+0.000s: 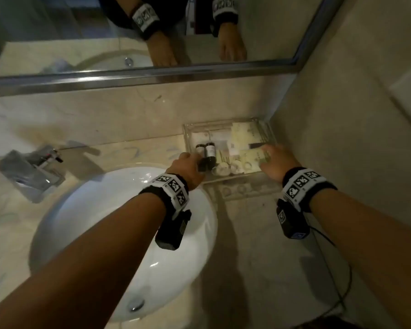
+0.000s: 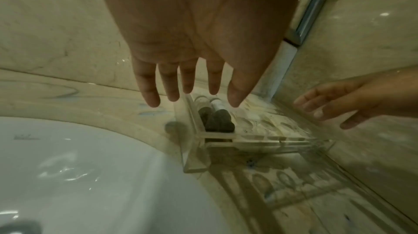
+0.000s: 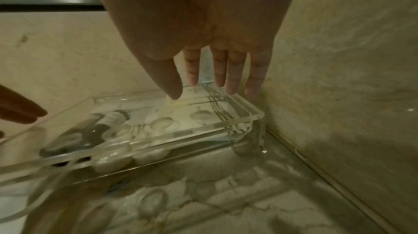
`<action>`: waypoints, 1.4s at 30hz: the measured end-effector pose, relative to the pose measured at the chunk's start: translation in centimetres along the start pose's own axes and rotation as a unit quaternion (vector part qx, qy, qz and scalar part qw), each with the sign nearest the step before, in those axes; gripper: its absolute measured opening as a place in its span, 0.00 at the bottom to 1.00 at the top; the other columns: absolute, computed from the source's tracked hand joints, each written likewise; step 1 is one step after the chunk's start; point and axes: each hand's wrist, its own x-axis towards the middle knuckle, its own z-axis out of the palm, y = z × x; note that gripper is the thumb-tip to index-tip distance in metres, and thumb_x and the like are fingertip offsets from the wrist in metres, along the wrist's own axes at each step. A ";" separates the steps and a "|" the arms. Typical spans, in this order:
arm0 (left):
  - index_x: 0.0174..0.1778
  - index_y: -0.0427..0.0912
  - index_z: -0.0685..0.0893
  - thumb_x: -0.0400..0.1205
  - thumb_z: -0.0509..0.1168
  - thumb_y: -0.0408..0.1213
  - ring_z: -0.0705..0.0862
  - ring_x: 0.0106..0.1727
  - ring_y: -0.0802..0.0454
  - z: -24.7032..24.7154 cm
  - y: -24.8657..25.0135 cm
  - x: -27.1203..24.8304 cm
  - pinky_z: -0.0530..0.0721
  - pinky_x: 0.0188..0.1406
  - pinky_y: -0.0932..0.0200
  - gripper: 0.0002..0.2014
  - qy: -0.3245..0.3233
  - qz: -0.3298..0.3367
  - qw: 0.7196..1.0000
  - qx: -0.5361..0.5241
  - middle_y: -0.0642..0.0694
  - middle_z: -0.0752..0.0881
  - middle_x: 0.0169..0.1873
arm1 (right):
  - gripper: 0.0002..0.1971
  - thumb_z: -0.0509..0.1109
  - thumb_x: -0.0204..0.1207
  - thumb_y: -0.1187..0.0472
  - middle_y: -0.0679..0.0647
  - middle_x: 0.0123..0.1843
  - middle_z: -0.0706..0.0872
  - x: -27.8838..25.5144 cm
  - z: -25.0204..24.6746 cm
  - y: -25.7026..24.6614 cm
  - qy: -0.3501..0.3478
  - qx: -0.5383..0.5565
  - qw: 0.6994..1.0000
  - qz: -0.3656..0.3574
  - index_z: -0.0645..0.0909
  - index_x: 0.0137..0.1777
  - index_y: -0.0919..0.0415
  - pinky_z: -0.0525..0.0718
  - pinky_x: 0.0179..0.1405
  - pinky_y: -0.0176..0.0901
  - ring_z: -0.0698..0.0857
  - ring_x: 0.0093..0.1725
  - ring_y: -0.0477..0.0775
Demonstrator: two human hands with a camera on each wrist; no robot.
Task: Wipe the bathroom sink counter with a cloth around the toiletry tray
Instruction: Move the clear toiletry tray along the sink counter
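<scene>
You've got a clear glossy plastic tray [image 1: 226, 179], glossy white ceramic sink [image 1: 119, 224], polished marble-look counter [image 1: 259, 245], shiny metal tap [image 1: 31, 172] far left.

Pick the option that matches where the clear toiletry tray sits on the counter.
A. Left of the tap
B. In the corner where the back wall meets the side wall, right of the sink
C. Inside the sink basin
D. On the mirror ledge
B: the clear toiletry tray sits against both walls in the corner, right of the white sink, with both open hands reaching toward it.
</scene>
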 end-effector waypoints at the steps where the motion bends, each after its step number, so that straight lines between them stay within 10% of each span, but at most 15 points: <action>1: 0.77 0.45 0.67 0.81 0.64 0.40 0.72 0.72 0.38 0.1 0.2 0.2 0.72 0.71 0.49 0.27 -0.001 -0.004 1.000 -0.008 0.40 0.67 0.74 | 0.28 0.65 0.77 0.56 0.60 0.77 0.65 0.3 -0.2 0.4 0.004 -0.007 1.000 0.013 0.65 0.77 0.54 0.74 0.70 0.53 0.72 0.71 0.65; 8: 0.80 0.50 0.60 0.80 0.66 0.37 0.70 0.75 0.35 1.1 0.8 2.6 0.73 0.72 0.48 0.33 0.035 -0.061 0.993 -0.095 0.41 0.50 0.82 | 0.25 0.64 0.76 0.56 0.62 0.71 0.71 2.8 -0.5 3.1 0.014 0.020 0.999 0.040 0.67 0.73 0.53 0.78 0.65 0.50 0.76 0.65 0.66; 15: 0.82 0.50 0.50 0.80 0.67 0.34 0.81 0.64 0.39 1.2 -0.3 4.4 0.77 0.55 0.55 0.40 0.046 -0.140 0.951 -0.273 0.36 0.80 0.67 | 0.42 0.64 0.78 0.50 0.62 0.80 0.64 4.6 0.3 3.8 -0.027 0.129 0.986 0.101 0.39 0.83 0.50 0.71 0.72 0.51 0.71 0.74 0.66; 22: 0.74 0.40 0.66 0.78 0.70 0.35 0.81 0.62 0.38 1.8 -1.0 5.3 0.82 0.61 0.41 0.29 0.039 -0.178 0.908 -0.377 0.37 0.79 0.66 | 0.35 0.65 0.79 0.56 0.61 0.80 0.65 5.3 0.9 4.1 -0.016 0.245 0.958 0.149 0.53 0.81 0.60 0.67 0.72 0.47 0.67 0.77 0.63; 29: 0.79 0.59 0.58 0.71 0.74 0.41 0.78 0.65 0.34 3.1 -2.4 5.9 0.83 0.56 0.31 0.44 0.032 -0.169 0.888 -0.427 0.37 0.70 0.71 | 0.41 0.70 0.64 0.49 0.60 0.76 0.71 6.3 1.2 3.9 -0.026 0.279 0.945 0.168 0.61 0.78 0.57 0.73 0.71 0.57 0.72 0.72 0.65; 34: 0.80 0.56 0.55 0.75 0.71 0.27 0.82 0.60 0.35 2.9 -2.1 5.9 0.83 0.57 0.35 0.43 0.043 -0.151 0.866 -0.476 0.33 0.80 0.63 | 0.51 0.70 0.48 0.42 0.56 0.75 0.73 7.2 1.7 5.2 -0.023 0.297 0.941 0.163 0.64 0.77 0.53 0.76 0.70 0.59 0.75 0.71 0.64; 42: 0.78 0.59 0.58 0.77 0.70 0.26 0.85 0.43 0.46 2.2 -2.5 5.1 0.82 0.24 0.53 0.40 0.024 -0.136 0.843 -0.520 0.43 0.83 0.47 | 0.49 0.78 0.44 0.44 0.56 0.68 0.80 9.4 2.6 7.9 -0.043 0.349 0.927 0.133 0.72 0.72 0.55 0.80 0.66 0.57 0.82 0.63 0.59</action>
